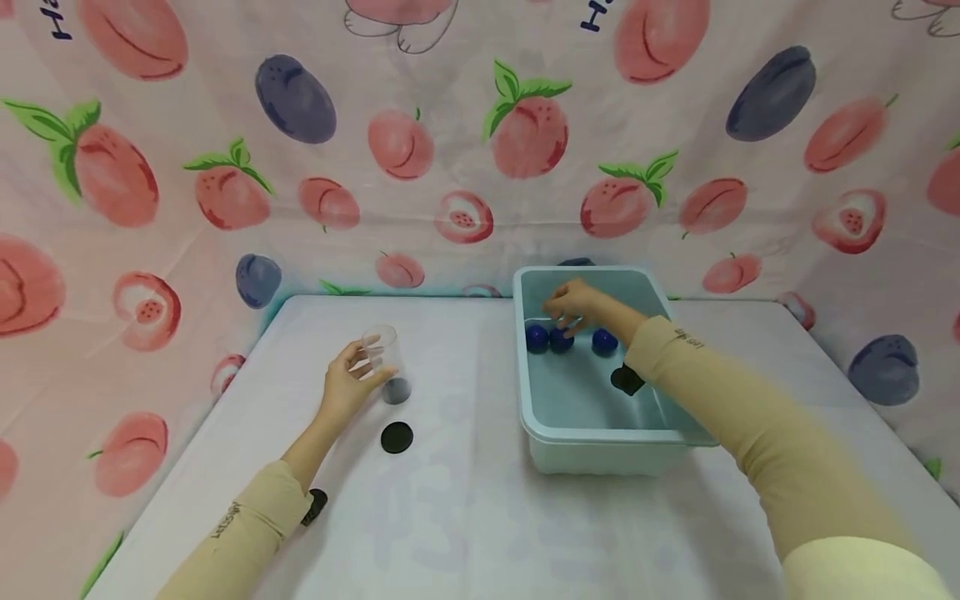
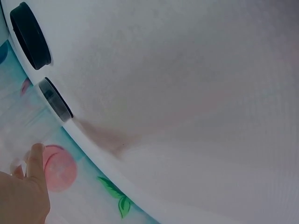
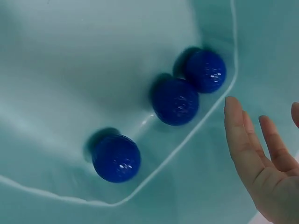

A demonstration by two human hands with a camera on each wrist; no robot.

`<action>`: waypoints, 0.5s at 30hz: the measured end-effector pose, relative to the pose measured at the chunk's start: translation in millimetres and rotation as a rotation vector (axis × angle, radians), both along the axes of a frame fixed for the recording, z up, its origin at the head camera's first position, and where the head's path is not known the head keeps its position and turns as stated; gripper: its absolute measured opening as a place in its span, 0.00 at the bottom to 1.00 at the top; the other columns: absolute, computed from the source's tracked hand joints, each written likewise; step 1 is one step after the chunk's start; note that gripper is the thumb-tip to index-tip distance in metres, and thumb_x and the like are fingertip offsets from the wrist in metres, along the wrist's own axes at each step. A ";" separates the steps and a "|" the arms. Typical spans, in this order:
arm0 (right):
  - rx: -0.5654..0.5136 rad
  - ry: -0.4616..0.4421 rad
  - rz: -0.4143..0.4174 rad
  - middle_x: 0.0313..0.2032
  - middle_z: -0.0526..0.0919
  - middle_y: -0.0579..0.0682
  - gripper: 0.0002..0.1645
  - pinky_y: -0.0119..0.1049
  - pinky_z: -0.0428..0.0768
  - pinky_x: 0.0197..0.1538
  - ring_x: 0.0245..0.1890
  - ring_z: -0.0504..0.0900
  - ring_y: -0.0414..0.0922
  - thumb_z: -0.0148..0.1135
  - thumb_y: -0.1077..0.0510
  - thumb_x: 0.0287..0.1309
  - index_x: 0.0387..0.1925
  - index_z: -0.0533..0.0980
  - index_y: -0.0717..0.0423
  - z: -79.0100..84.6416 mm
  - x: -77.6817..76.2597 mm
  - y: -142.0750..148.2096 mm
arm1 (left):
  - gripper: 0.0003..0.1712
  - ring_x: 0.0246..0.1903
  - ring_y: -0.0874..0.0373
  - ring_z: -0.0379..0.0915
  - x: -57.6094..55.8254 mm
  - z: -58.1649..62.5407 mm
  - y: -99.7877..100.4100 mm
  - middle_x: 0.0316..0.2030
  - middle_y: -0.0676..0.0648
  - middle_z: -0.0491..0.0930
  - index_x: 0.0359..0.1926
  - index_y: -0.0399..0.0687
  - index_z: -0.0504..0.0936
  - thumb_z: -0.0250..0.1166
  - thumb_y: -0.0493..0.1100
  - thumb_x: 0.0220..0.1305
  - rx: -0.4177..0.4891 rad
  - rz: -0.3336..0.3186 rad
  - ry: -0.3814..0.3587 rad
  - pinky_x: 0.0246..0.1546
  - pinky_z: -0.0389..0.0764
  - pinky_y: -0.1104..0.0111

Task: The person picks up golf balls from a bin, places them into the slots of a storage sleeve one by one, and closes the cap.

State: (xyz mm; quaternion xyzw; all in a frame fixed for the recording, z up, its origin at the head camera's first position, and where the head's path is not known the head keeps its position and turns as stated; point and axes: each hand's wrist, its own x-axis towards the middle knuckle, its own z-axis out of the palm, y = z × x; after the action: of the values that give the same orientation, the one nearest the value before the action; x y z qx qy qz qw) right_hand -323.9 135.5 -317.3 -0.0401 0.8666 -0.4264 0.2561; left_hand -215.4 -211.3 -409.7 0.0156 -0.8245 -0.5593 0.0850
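Now, left hand [image 1: 347, 390]: gripping, thumb on one side and fingers on the other, around a clear cup; on the table's left half, palm side toward the cup.
Clear cup [image 1: 389, 354]: see-through, cylindrical, dark at the bottom end, rim uppermost; within the left hand's grip. Whether its base touches the table, I cannot tell.
Black lid [image 1: 397, 437]: round, with a raised rim seen from the left wrist; lies on the table just beside the cup's base, on the near side.
Right hand [image 1: 576, 303]: fingers loosely extended and parted, grasping nothing; reaches over the bin, fingertips above the balls. From the right wrist, a gap shows between fingers and balls.
Blue balls [image 3: 175, 101]: three, glossy, all on the bin floor toward its far end. Two sit side by side near the far left corner, seemingly touching; the third lies apart, to their right.
Bin [image 1: 600, 457]: pale blue-green, rectangular, deep-walled, with a broad lip; stands on the table, right of the cup and well apart from it.
Table [image 1: 465, 533]: white surface.
Sleeves [image 1: 757, 417]: beige, small dark lettering near both cuffs.
Backdrop [image 1: 465, 75]: pale pink cloth printed with peaches, dark blue fruit and green leaves.
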 end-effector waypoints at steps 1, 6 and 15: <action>-0.001 -0.004 -0.002 0.51 0.70 0.67 0.27 0.49 0.78 0.55 0.48 0.75 0.57 0.48 0.58 0.67 0.61 0.64 0.72 -3.2 -1.2 1.1 | 0.33 0.57 0.41 0.72 -0.4 -0.5 0.7 0.57 0.34 0.73 0.61 0.41 0.69 0.70 0.37 0.55 -0.001 0.000 -0.002 0.59 0.73 0.58; -0.024 -0.047 -0.015 0.56 0.66 0.70 0.28 0.51 0.76 0.57 0.56 0.70 0.62 0.47 0.60 0.66 0.63 0.61 0.73 -15.8 -7.1 4.5 | 0.34 0.56 0.41 0.72 -1.4 -0.5 2.5 0.57 0.35 0.72 0.63 0.42 0.68 0.70 0.38 0.55 -0.003 0.000 -0.015 0.58 0.73 0.58; 0.002 -0.089 -0.080 0.59 0.66 0.70 0.31 0.52 0.76 0.56 0.60 0.70 0.64 0.51 0.59 0.65 0.64 0.60 0.71 -25.3 -15.2 -6.5 | 0.35 0.57 0.41 0.72 1.6 1.2 1.8 0.58 0.35 0.72 0.64 0.45 0.68 0.70 0.40 0.55 0.011 0.008 -0.035 0.59 0.72 0.59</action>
State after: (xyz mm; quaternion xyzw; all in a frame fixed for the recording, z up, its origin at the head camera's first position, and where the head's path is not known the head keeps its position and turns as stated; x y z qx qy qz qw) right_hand -339.1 129.0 -342.6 0.0141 0.8556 -0.4369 0.2773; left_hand -213.8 -209.5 -408.5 0.0292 -0.8226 -0.5631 0.0730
